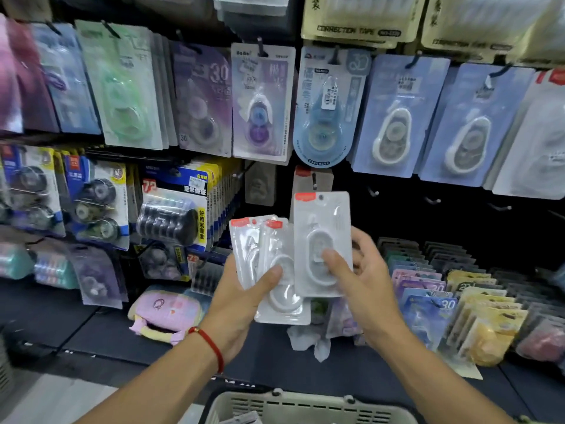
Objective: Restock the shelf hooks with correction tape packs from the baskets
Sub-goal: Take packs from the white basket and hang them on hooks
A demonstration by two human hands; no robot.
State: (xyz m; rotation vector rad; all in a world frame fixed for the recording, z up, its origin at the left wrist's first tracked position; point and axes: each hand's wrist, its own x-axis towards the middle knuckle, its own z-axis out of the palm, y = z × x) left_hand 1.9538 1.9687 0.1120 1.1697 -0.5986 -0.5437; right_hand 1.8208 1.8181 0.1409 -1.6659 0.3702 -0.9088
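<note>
My left hand (241, 304) grips a fanned bunch of white correction tape packs (269, 264) with red top labels, thumb across their fronts. My right hand (363, 280) holds a single white pack (321, 228) upright, thumb pressed on its blister. This pack's hang hole sits just below a hook (315, 182) that carries one pack with a red tab. To the right, three bare hooks (432, 200) stick out of the dark back panel. A beige basket (305, 407) stands at the bottom edge, below my arms.
Rows of hanging correction tape packs (263, 102) fill the wall above and to the left. Upright stacks of packs (452, 301) stand on the dark shelf at the right. A pink pouch (166, 310) lies on the shelf at the left.
</note>
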